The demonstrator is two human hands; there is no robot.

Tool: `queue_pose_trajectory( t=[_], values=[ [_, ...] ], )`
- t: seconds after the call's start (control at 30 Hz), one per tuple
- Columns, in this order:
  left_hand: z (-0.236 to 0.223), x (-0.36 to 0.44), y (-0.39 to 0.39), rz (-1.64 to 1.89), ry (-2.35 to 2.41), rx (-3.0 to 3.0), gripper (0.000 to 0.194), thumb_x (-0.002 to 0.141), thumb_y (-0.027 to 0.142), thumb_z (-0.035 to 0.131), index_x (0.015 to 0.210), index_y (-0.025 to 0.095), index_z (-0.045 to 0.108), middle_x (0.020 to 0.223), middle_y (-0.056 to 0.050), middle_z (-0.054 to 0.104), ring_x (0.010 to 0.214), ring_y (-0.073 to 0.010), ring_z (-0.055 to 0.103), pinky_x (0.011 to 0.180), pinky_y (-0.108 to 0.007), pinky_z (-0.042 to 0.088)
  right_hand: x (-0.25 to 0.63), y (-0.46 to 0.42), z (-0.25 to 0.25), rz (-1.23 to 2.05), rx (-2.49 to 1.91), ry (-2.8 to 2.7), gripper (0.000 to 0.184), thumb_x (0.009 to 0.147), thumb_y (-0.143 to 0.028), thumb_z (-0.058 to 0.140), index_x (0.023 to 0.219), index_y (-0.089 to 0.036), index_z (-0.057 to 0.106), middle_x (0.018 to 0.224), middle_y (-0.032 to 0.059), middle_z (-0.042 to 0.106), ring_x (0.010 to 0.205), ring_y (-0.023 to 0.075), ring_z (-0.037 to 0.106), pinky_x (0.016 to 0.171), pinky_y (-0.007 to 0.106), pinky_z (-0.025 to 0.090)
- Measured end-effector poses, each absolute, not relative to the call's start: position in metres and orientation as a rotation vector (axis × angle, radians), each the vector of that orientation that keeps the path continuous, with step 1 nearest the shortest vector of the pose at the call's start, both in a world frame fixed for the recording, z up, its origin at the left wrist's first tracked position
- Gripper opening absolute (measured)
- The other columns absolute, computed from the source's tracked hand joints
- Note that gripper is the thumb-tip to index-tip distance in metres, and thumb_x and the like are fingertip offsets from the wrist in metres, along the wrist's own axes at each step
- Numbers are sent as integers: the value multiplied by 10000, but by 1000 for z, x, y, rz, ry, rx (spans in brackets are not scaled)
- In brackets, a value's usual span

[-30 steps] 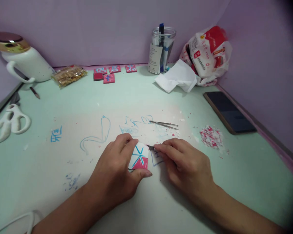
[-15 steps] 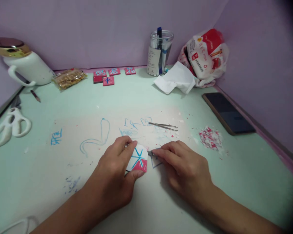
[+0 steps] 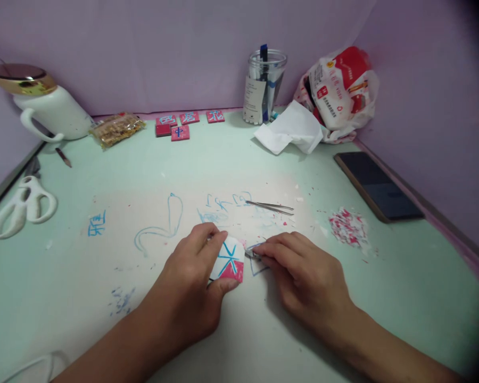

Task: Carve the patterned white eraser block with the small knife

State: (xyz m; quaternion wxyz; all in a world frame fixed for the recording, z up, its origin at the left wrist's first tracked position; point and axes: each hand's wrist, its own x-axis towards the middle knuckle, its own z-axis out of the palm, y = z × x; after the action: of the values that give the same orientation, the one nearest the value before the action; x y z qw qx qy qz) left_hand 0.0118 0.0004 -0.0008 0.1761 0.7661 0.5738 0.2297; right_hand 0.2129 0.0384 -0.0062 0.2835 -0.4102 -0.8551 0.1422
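Between the thumb and fingers of my left hand (image 3: 197, 271) is a small square tile (image 3: 230, 260), white with blue painted strokes and a pink lower right corner. My right hand (image 3: 307, 271) pinches a small metal blade (image 3: 250, 253), its tip close to the tile's right edge; whether the two touch I cannot tell. Most of the blade is hidden by the fingers. Beyond the hands lies a pair of tweezers (image 3: 270, 207). Blue pen drawings (image 3: 159, 231) mark the pale work surface around the tile.
Pink and white shavings (image 3: 348, 227) are heaped at the right, near a phone (image 3: 379, 186). Scissors (image 3: 24, 205) and a white mug (image 3: 54, 114) stand left. Along the back are several pink tiles (image 3: 180, 133), a snack packet (image 3: 117, 129), a pen jar (image 3: 265, 88), a tissue (image 3: 290, 130) and a plastic bag (image 3: 339, 96).
The whole view has shifted slightly, so everything sits a little further right. The blade in my right hand has tilted a little and shows more of its shiny side. Both grips are kept.
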Motion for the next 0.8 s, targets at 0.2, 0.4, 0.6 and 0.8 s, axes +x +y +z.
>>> queue_pose_trajectory(
  t=[0.2,0.4,0.6,0.8],
  values=[
    [-1,12,-1,642,1632,2166,455,812,191,534,1256,127,455,1232,-141,461,1068,-261,515,910,-445,504,213,39,-7,415,-1112,-2275,250,829,-53,468,949,-184,645,870,46,672,796,179,593,681,312,486],
    [0,13,0,636,1621,2141,436,791,162,543,1215,83,485,1226,-151,459,1068,-266,510,915,-439,503,217,40,-8,471,-1068,-2295,228,856,-75,486,993,-197,620,901,37,662,806,173,583,684,317,478],
    [1,13,-1,636,1605,2101,443,804,156,527,1237,84,461,1225,-150,458,1062,-264,507,924,-437,495,219,42,-10,467,-1005,-2310,252,851,-58,494,1024,-206,602,926,37,648,840,163,578,691,299,485],
    [3,14,0,639,1589,2084,391,780,156,545,1165,123,483,1193,-148,483,1074,-284,508,899,-454,498,220,43,-11,423,-971,-2363,276,843,-45,489,1044,-205,590,930,41,639,852,166,583,713,309,498]
  ],
)
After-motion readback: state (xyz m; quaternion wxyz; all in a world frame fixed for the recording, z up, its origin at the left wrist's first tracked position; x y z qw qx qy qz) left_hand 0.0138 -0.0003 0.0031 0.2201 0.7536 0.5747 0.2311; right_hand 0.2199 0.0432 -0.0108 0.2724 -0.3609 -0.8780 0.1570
